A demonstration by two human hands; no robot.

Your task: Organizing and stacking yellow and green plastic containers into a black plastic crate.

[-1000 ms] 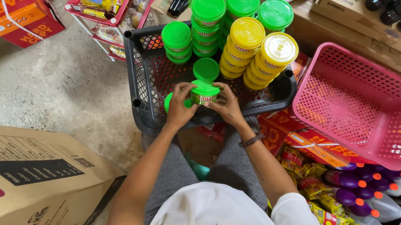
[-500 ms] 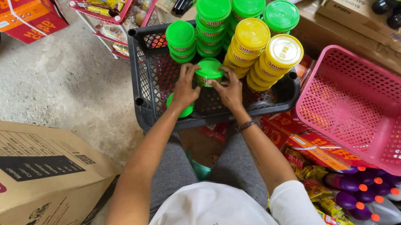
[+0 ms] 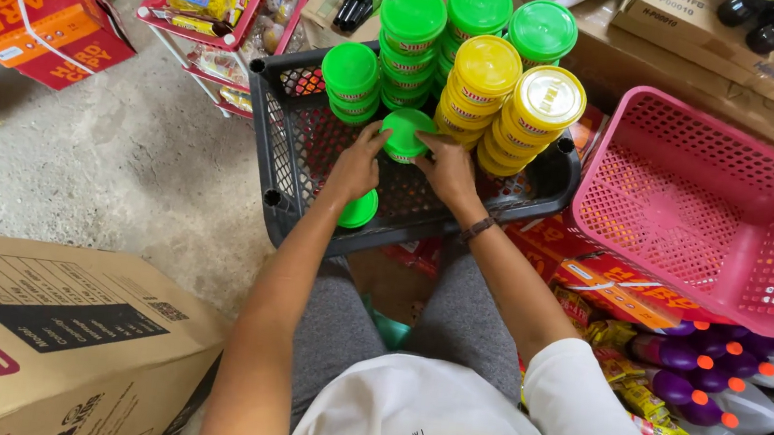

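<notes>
Both hands close their fingers around one green-lidded tub [image 3: 407, 136]: the left hand [image 3: 356, 167] grips its left side, the right hand [image 3: 448, 169] its right, holding it inside the dark mesh basket [image 3: 292, 153], just in front of the stacks. A loose green lid [image 3: 359, 210] lies under the left wrist. Behind the tub stand green-lidded stacks [image 3: 409, 45] and, to their right, yellow-lidded stacks [image 3: 514, 106], filling the basket's far half; its near half is mostly open. Just right of it a pink basket [image 3: 700, 200] tilts, touching red packets [image 3: 627, 289] below. Purple bottles with orange caps [image 3: 691, 364] lie further right. A large brown carton [image 3: 43, 334] sits at near left, a red box [image 3: 45, 18] at far left on the grey concrete floor [image 3: 140, 170]
</notes>
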